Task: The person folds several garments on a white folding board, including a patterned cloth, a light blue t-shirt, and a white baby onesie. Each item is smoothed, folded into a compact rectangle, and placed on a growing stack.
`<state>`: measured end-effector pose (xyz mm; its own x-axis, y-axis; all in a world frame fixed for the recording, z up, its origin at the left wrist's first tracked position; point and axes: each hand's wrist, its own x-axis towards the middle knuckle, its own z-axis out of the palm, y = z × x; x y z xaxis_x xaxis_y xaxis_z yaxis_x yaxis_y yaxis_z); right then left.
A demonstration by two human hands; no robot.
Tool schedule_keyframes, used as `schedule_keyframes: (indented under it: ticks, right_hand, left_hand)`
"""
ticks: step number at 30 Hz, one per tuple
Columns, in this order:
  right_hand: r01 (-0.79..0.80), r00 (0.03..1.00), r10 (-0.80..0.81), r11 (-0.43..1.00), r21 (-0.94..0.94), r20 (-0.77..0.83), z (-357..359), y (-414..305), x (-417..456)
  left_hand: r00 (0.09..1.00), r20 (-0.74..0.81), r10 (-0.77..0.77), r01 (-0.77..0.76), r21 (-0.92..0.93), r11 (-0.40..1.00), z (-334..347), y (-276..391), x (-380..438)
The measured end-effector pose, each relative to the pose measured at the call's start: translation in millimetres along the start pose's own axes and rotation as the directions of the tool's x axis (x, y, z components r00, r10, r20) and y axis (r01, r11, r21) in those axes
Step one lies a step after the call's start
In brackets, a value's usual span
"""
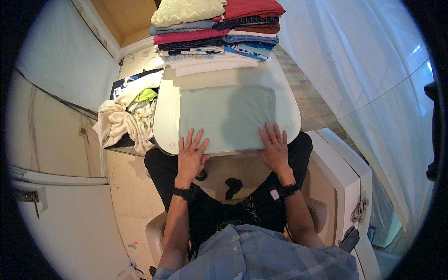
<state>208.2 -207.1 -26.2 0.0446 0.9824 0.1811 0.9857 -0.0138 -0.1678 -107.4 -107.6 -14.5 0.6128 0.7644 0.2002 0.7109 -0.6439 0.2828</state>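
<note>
A pale green cloth (227, 112), folded to a flat rectangle, lies on the near half of a white table (287, 94) with rounded corners. My left hand (191, 154) rests on its near left corner, fingers spread. On the near right corner lies my right hand (275, 147), its fingers also spread and flat. Neither hand grips anything. Folded clothes are piled in two stacks at the far end of the table, with a yellow patterned cloth (187, 12) on top at the left and a red cloth (248, 10) on top at the right. White folded fabric (217, 66) lies beneath them.
Left of the table, a dark container (122, 142) holds crumpled clothes, with a cream cloth (119, 122) hanging over its rim. White sheeting (350, 63) hangs at the right. A white cabinet (341, 164) stands near my right side, with small grey cloths on it.
</note>
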Motion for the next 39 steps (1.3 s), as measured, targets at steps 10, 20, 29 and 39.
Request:
schedule_keyframes:
  ticks: [10,20,29,39]
  right_hand:
    - [-0.302,0.89,0.388,0.896,0.326,-0.241,-20,-8,-25]
    - [-0.66,0.729,0.684,0.714,0.232,-0.032,-11,-4,11]
    - [-0.419,0.719,0.654,0.68,0.602,-0.237,-20,-29,50]
    - [0.144,0.987,-0.116,0.94,0.308,-0.11,6,-200,117]
  left_hand:
    - [0.997,-0.034,-0.067,0.066,-0.033,0.997,-20,33,7]
    - [0.991,-0.032,0.127,-0.13,-0.114,0.985,38,86,30]
    - [0.898,-0.247,-0.365,0.144,-0.619,0.772,27,51,22]
    - [0.553,0.371,-0.746,-0.206,-0.806,-0.554,-9,-4,5]
